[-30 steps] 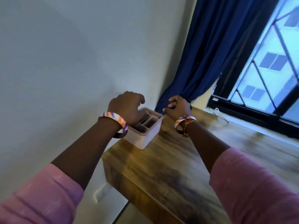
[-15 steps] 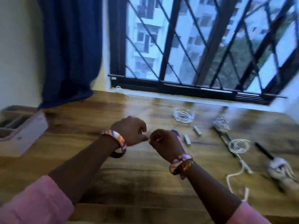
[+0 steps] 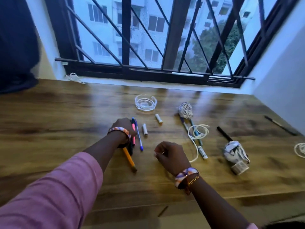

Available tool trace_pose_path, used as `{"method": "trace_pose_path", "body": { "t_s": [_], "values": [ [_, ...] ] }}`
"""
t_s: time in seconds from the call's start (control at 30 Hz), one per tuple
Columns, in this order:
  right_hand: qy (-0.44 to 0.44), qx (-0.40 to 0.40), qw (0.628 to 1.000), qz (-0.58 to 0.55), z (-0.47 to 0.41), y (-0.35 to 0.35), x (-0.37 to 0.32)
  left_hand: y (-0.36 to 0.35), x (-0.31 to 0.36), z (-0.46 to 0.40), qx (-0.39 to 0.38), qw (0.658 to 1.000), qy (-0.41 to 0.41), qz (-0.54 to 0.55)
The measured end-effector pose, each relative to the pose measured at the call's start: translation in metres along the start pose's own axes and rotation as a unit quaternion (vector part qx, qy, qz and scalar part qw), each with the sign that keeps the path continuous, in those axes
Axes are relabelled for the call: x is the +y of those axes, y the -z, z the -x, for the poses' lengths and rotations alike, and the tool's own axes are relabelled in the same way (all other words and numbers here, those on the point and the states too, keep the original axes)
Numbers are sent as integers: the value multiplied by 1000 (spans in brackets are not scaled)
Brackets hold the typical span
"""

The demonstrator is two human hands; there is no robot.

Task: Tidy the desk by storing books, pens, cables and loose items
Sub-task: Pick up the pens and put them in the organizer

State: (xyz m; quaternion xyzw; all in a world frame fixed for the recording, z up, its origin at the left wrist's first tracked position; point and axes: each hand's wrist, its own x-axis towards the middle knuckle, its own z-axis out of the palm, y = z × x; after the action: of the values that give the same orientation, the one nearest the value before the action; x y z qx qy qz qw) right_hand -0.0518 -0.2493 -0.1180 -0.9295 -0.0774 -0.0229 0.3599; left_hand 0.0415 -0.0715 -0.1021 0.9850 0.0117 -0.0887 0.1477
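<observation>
Head cam — pink, blue, yellow pens (image 3: 134,138)

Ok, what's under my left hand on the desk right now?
The left hand rests on a cluster of pens: a pink one, a blue one and a yellow pencil stick out. Their upper parts are covered by the hand, so the grip can't be judged.

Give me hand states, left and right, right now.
Left hand: on the pens, seemingly closing around them; grip cannot be told.
Right hand: curled in a loose fist above the desk; anything inside cannot be told.
</observation>
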Motion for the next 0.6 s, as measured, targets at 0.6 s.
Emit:
{"method": "trace_pose_path", "body": {
  "t_s": [0.6],
  "values": [
    [-44, 22, 998, 43, -88, -93, -97, 44, -99, -44, -41, 997, 12, 56]
  ]
}}
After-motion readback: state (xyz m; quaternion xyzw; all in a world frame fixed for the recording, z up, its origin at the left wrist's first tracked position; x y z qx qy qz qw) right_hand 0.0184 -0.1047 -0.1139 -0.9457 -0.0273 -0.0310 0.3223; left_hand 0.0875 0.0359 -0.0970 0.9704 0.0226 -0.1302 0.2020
